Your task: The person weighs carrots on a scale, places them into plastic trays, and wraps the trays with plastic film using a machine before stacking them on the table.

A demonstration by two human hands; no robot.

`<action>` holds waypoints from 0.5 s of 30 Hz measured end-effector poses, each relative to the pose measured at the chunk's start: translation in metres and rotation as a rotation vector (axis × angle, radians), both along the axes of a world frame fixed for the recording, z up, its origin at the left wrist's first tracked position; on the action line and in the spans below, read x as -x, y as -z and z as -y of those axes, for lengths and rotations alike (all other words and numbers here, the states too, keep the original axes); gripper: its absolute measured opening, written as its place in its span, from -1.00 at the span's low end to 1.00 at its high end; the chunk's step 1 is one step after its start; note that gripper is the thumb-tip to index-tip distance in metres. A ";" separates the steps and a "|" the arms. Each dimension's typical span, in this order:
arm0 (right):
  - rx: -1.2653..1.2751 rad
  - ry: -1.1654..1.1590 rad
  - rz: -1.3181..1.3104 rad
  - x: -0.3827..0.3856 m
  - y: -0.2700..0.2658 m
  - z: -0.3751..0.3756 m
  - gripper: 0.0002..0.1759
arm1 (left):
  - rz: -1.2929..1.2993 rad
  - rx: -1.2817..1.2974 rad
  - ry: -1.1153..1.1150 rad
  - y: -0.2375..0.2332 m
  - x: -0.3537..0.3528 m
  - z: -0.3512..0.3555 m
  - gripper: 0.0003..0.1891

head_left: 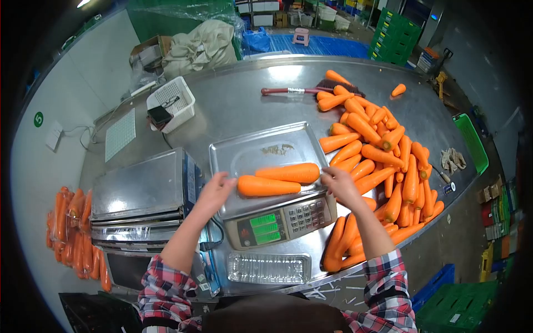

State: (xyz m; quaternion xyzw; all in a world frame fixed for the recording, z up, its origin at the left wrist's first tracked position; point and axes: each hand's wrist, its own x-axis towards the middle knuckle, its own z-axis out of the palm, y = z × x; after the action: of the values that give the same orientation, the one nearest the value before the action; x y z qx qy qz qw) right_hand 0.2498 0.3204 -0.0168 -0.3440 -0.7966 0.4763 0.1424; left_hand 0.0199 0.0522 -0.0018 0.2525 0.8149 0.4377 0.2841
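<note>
Two large carrots, a front carrot (268, 186) and a back carrot (297, 172), lie side by side on the steel pan (239, 151) of a digital scale. My left hand (217, 190) is just off the thick left end of the front carrot, its fingers loosely bent and holding nothing. At the right end of the back carrot is my right hand (340, 184), fingers apart and slightly blurred, with no carrot in its grasp. Green digits glow on the scale's display (266, 228). A clear plastic tray (269, 268) sits in front of the scale.
A big heap of carrots (383, 161) covers the table's right side, with a red-handled brush (291, 90) behind it. Left of the scale stands a boxy steel-topped machine (139, 186). Bagged carrots (72, 233) are at far left, and a white basket (180, 111) stands behind.
</note>
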 end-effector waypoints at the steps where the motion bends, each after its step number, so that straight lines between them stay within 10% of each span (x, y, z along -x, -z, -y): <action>1: -0.019 -0.029 0.071 0.008 0.004 -0.003 -0.67 | 0.018 -0.006 0.039 0.005 0.000 -0.009 -0.49; 9: 0.188 0.099 -0.003 -0.006 -0.008 0.022 -0.74 | 0.249 -0.041 0.198 0.000 0.007 -0.016 -0.36; 12: 0.166 0.145 -0.026 -0.003 -0.036 0.051 -0.79 | -0.222 -0.131 0.222 -0.022 0.020 0.019 -0.36; 15: 0.228 0.084 -0.098 0.034 -0.094 0.122 -0.77 | 0.110 -0.244 0.100 -0.071 0.047 0.086 -0.39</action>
State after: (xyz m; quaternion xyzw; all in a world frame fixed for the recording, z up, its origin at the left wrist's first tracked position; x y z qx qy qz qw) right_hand 0.2161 0.1988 0.0772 -0.3675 -0.7142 0.5735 0.1610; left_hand -0.0268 -0.0336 0.0693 0.3013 0.7253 0.5318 0.3169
